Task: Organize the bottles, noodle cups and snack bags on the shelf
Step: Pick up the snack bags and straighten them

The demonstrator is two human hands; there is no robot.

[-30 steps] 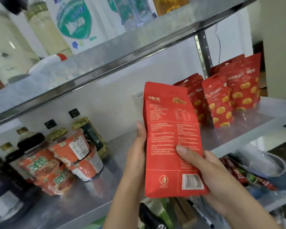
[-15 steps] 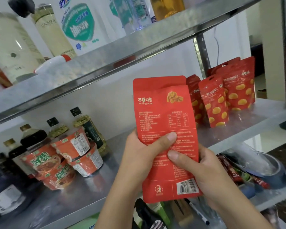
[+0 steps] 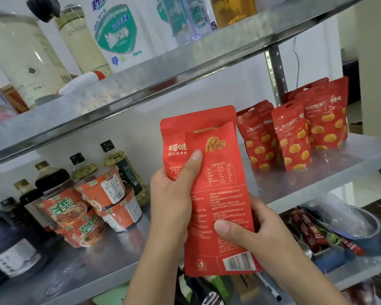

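Hands: left hand (image 3: 174, 194) and right hand (image 3: 257, 234) each pinch the red snack bags (image 3: 216, 194), upright before the shelf (image 3: 317, 179) front edge | Risk: overlapped bags could slide apart and drop, or topple standing bags (image 3: 295, 137) at the right end.

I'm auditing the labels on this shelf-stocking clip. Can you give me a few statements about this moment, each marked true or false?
1. Both the left hand and the right hand hold the flat red snack pouch, barcode side toward the camera. True.
2. The orange noodle cups sit on the upper metal shelf. False: they are piled on the middle metal shelf, in front of the dark bottles.
3. Red bags printed with yellow pieces stand upright on the middle metal shelf. True.
4. The right hand is empty. False: its grip is on the pouch's lower part.
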